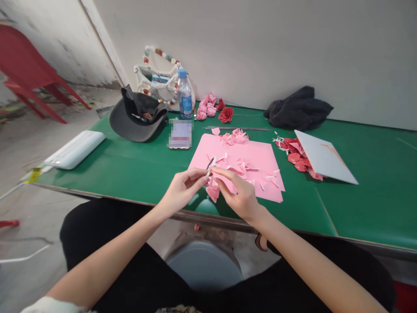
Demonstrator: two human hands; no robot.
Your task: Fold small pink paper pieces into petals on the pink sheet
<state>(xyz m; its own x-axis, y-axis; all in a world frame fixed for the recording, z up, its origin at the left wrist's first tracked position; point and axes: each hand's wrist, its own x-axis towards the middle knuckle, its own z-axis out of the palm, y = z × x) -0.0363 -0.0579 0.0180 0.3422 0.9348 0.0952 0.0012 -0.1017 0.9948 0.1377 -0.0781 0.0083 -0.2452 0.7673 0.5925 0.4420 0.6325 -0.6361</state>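
Note:
My left hand (184,188) is closed in a pinch above the near edge of the pink paper. Between its fingertips is a thin dark-and-white stick (210,163), pointing up and away; its exact kind is unclear. Close beside it, my right hand (239,194) is also closed, its index fingertip touching the stick's lower end. A pink paper petal (213,190) hangs between the hands, by my right thumb, and seems to be pinched there. Beneath and beyond them, curled pink paper pieces (243,165) lie scattered on the pink sheets (260,152).
On the green table (146,167) are a phone (180,134), a dark cap (140,126), a water bottle (185,98), a beaded bag (156,78), paper roses (226,114), thin wires (241,128), black cloth (298,108), a white board (325,156) over red petals, and a white device (76,150).

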